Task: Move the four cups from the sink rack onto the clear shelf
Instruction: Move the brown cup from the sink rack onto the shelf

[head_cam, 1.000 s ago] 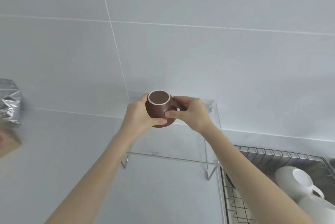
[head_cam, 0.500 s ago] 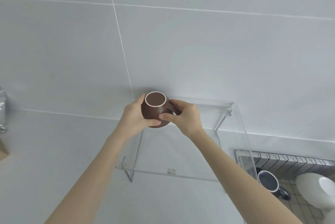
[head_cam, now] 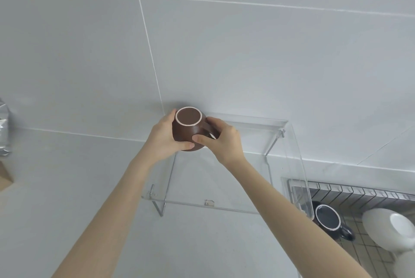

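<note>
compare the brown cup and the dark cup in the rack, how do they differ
The brown cup is held in both hands above the clear shelf; the dark cup sits untouched in the sink rack. One is matte brown, the other near black. Both show a pale ring and have a handle.

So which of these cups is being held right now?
The brown cup, upside down between both hands; the dark cup and white cup sit in the rack.

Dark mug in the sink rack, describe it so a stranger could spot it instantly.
Look at the wire sink rack at lower right, just past the clear shelf. The dark mug sits at its left end, upside down, white-ringed base showing. Its neighbour there is a white cup.
</note>
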The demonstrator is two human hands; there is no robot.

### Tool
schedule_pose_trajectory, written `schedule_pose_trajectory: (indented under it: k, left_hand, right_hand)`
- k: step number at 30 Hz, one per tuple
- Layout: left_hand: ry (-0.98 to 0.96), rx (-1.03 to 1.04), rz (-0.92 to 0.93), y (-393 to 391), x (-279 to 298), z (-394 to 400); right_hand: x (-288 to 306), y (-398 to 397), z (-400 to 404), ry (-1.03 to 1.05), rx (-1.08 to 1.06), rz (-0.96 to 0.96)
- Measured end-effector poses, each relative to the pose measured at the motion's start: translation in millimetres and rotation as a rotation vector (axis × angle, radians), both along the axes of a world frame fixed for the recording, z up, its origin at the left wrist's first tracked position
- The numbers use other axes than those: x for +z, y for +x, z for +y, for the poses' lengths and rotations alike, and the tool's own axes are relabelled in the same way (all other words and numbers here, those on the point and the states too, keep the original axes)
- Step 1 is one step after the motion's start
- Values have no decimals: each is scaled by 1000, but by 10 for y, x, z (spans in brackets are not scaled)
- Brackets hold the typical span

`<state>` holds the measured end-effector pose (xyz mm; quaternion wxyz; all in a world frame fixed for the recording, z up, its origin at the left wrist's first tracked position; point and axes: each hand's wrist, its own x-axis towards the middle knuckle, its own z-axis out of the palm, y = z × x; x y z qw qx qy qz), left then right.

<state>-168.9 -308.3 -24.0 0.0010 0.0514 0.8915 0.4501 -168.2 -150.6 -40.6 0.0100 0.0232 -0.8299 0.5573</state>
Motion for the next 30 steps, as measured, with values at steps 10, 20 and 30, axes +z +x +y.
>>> schedule_pose_trajectory:
  k: [10,20,30]
  left_hand:
    - [-173,48,196,338,244,533]
    - [117,-280,114,1024,257,2238]
    - [61,-307,-316,1257,-888,3302]
  right_hand:
    - [409,229,552,-117,18,-9]
    - [479,971,2145,-106,-269,41]
    - [-596,1456,3251,6,-396,-271]
